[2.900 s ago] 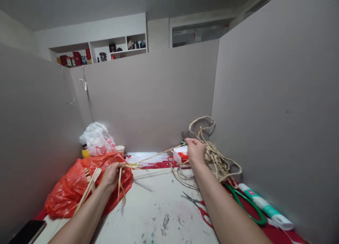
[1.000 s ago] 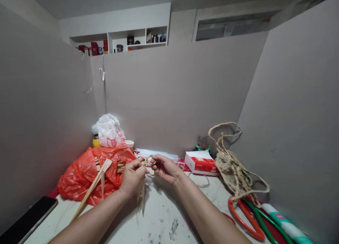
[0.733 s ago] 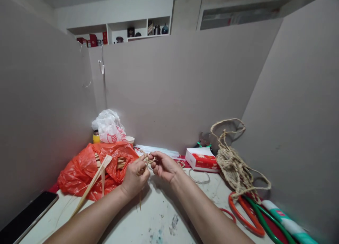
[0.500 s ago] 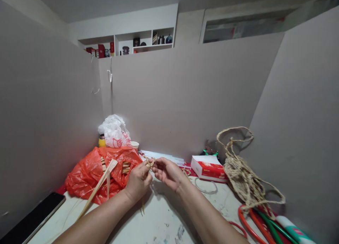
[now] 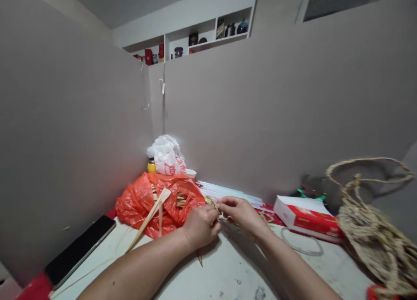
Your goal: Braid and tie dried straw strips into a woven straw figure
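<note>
A small braided straw cord (image 5: 212,201) is pinched between my two hands, above the middle of the white table. My left hand (image 5: 201,225) is closed on it, and a thin loose straw end (image 5: 200,260) hangs below that hand. My right hand (image 5: 239,212) grips the same braid from the right with thumb and fingertips. Part of the braid is hidden by the fingers. Left of my hands lies a red plastic bag (image 5: 137,202) with straw strips inside. One long flat straw strip (image 5: 148,219) sticks out of it across my left forearm's far side.
A black phone (image 5: 81,250) lies at the left. Behind the bag stand a white plastic bag (image 5: 167,154), a yellow jar (image 5: 151,165) and a white cup (image 5: 191,173). A red and white box (image 5: 312,219), a grey loop (image 5: 302,249) and a woven straw bag (image 5: 374,230) are at the right.
The head view has turned left, so everything appears shifted right. My hands stay together on the braid; the right hand's fingers have closed in more on it.
</note>
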A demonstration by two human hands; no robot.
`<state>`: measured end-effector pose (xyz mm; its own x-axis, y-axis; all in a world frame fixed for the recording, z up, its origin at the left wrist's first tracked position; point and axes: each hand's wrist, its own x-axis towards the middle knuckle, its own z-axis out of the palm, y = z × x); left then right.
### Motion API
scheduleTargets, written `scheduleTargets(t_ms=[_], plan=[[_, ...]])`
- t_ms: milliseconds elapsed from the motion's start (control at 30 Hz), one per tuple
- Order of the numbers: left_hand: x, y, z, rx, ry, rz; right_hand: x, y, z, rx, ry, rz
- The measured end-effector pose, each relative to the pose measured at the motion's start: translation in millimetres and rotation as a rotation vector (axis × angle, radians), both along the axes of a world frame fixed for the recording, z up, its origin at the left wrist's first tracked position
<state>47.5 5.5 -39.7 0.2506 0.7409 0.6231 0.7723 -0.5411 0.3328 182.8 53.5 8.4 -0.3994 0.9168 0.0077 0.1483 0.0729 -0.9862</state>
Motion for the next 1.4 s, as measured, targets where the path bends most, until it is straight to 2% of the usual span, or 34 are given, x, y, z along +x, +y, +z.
scheduleTargets(t_ms=[67,133,267,400,500,600,700,800,867,1000,1100,1200,1333,1400], plan=[[1.3,0.3,-0.5,-0.063,-0.037,0.018,2.0,0.7,0.9,0.082,-0.064,0.027],[2.9,0.4,0.4,-0.13,-0.096,0.039,6.9,1.3,4.8,0.098,-0.122,0.081],[5.7,1.5,2.7,-0.199,-0.15,0.033,19.2,5.2,13.5,-0.045,-0.117,0.091],[5.9,0.9,3.6,-0.18,-0.103,0.03,24.6,10.4,13.0,-0.157,-0.034,0.061],[3.2,-3.4,5.9,-0.065,-0.065,0.039,25.9,12.3,10.7,-0.086,-0.186,0.033],[1.5,-8.6,9.4,0.044,-0.014,-0.007,31.0,11.4,13.2,-0.034,-0.357,0.15],[2.8,-11.5,12.1,0.055,0.004,-0.122,38.3,8.2,20.4,-0.009,-0.343,0.313],[4.8,-12.0,13.9,0.051,-0.029,-0.205,41.9,5.2,27.5,0.016,-0.319,0.376],[5.8,-11.9,14.9,0.049,-0.052,-0.215,41.4,4.7,30.3,0.02,-0.3,0.357],[10.1,-11.1,15.6,0.01,-0.092,-0.21,40.2,8.5,30.9,-0.003,-0.128,0.188],[17.5,-9.5,13.2,-0.044,-0.241,-0.199,42.0,14.6,26.8,-0.039,-0.058,0.121],[26.6,-8.2,7.7,-0.215,-0.504,-0.175,42.2,22.1,16.8,0.007,-0.175,0.029],[36.8,-9.9,0.1,-0.73,-0.84,-0.157,35.7,32.5,-5.5,0.067,-0.35,-0.119],[39.0,-10.6,-0.6,-0.918,-0.97,-0.127,31.9,37.1,-16.9,0.089,-0.391,-0.155]])
